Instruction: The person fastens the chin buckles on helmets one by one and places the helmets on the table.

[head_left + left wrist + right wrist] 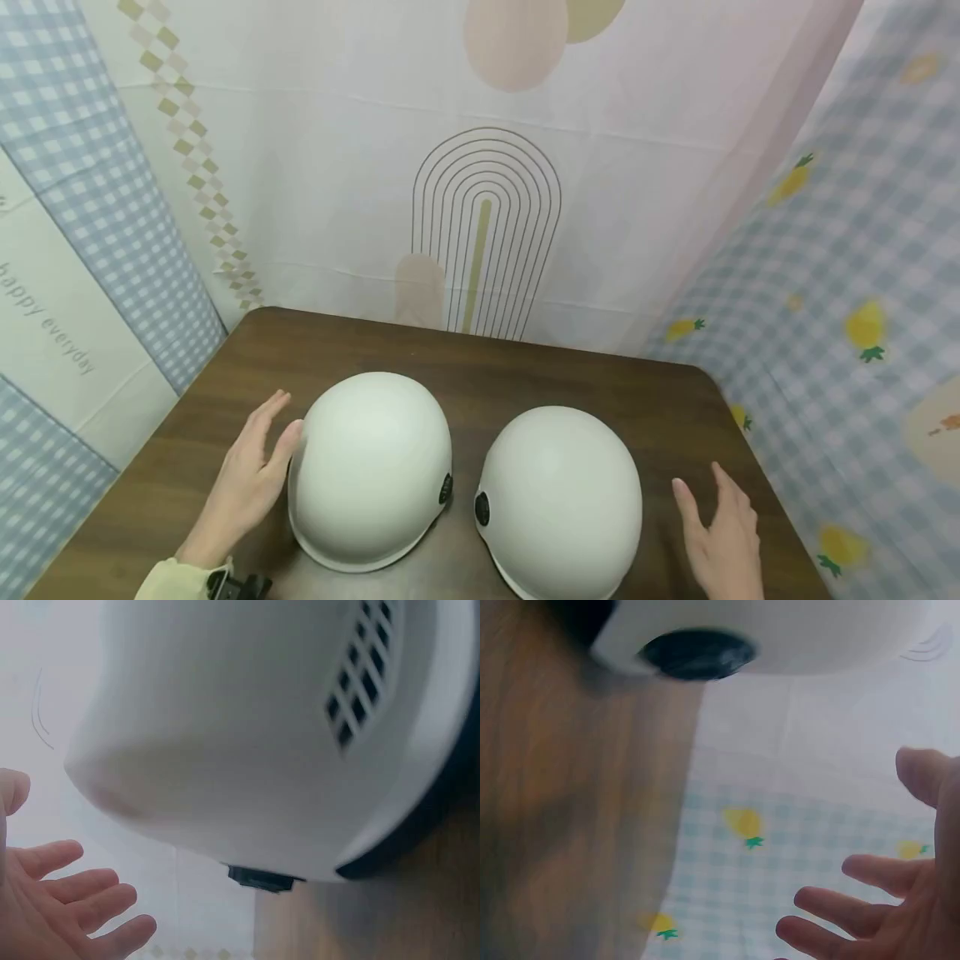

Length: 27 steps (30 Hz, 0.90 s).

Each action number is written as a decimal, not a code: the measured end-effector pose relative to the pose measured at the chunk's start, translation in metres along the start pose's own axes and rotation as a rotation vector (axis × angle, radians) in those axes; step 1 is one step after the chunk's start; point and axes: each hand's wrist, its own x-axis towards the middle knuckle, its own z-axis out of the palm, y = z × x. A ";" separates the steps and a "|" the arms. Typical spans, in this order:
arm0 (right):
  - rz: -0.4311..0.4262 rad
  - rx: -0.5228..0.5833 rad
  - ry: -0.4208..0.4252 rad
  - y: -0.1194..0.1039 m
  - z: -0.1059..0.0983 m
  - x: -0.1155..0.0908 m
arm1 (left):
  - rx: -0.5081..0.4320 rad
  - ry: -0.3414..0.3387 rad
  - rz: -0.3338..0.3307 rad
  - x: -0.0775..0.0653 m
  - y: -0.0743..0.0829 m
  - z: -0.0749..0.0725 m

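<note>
Two white helmets stand dome-up, side by side, on a brown wooden table. The left helmet [371,467] has a small black fitting low on its right side; the left wrist view shows its shell [225,735] with a dark lattice vent. On the right helmet [562,500], a black round fitting faces the first one. My left hand [247,475] is beside the left helmet, fingers extended and thumb close to the shell; contact is unclear. Right of the other helmet, apart from it, my right hand [723,537] is held with fingers spread. Neither hand holds anything.
The wooden table [465,354] ends at a white patterned curtain [322,192] behind. Blue checked cloths hang on both sides, the right cloth [810,333] printed with yellow fruit. A black strap device [236,585] is on my left wrist.
</note>
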 end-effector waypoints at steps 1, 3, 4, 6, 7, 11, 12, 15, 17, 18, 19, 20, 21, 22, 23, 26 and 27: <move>0.002 0.019 0.020 -0.003 0.000 -0.002 | -0.007 0.010 0.006 -0.002 0.001 0.002; -0.006 0.057 0.066 -0.011 0.000 -0.007 | -0.019 0.031 0.020 -0.004 0.002 0.006; -0.010 0.079 0.096 -0.017 0.000 -0.010 | -0.024 0.039 0.027 -0.005 0.003 0.008; -0.037 0.142 0.168 -0.029 0.002 -0.017 | -0.038 0.043 0.037 -0.006 0.004 0.013; -0.054 0.175 0.206 -0.035 0.005 -0.021 | -0.040 0.047 0.039 -0.006 0.005 0.015; -0.128 0.278 0.337 -0.064 0.019 -0.039 | -0.055 0.041 0.038 -0.007 0.008 0.021; -0.142 0.291 0.363 -0.071 0.022 -0.043 | -0.055 0.043 0.039 -0.007 0.009 0.023; -0.195 0.333 0.418 -0.090 0.029 -0.054 | -0.055 0.033 0.038 -0.007 0.012 0.026; -0.247 0.358 0.441 -0.100 0.032 -0.060 | -0.057 0.031 0.036 -0.006 0.013 0.028; -0.279 0.372 0.450 -0.104 0.034 -0.061 | -0.057 0.034 0.035 -0.005 0.014 0.028; -0.316 0.384 0.455 -0.109 0.036 -0.063 | -0.056 0.036 0.032 -0.005 0.015 0.029; -0.350 0.392 0.457 -0.113 0.038 -0.065 | -0.056 0.038 0.031 -0.005 0.015 0.029; -0.388 0.395 0.462 -0.118 0.041 -0.067 | -0.054 0.043 0.031 -0.005 0.015 0.029; -0.430 0.402 0.467 -0.122 0.045 -0.068 | -0.052 0.045 0.030 -0.005 0.016 0.029; -0.472 0.406 0.472 -0.126 0.048 -0.070 | -0.049 0.048 0.030 -0.004 0.016 0.029; -0.593 0.436 0.444 -0.140 0.061 -0.075 | -0.038 0.057 0.026 -0.004 0.017 0.029; -0.626 0.449 0.422 -0.145 0.066 -0.077 | -0.035 0.058 0.023 -0.004 0.017 0.029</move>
